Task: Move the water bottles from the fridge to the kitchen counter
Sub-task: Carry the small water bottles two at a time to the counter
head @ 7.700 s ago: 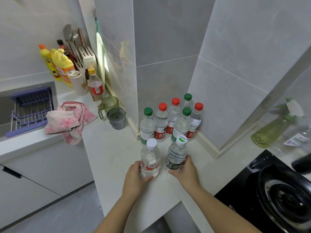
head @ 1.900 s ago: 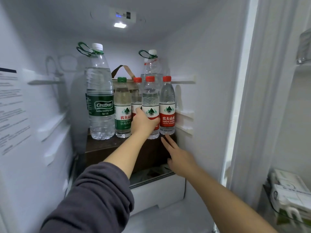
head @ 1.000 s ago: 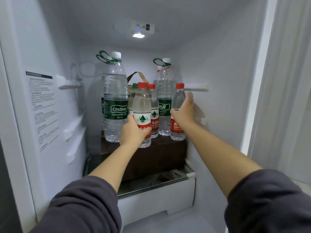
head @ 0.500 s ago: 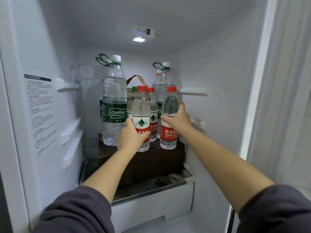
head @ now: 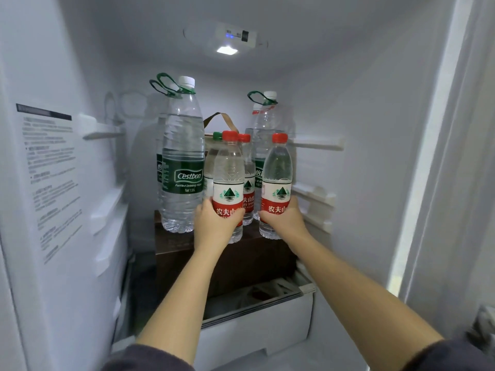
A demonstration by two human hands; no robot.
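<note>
The person wears a dark grey long-sleeved top. Both sleeves are pushed up, so the forearms are bare. The left sleeve (head: 150, 357) shows at the bottom edge, the right sleeve (head: 452, 354) at the bottom right corner. The fabric looks soft and plain, without markings. The left hand (head: 214, 223) and right hand (head: 284, 220) are bare.

I'm looking into an open household fridge (head: 361, 129), so this reads as a home kitchen: white moulded walls with shelf rails, a ceiling lamp (head: 227, 50) above the water bottles (head: 184, 156), a white drawer (head: 257, 325) below them.
</note>
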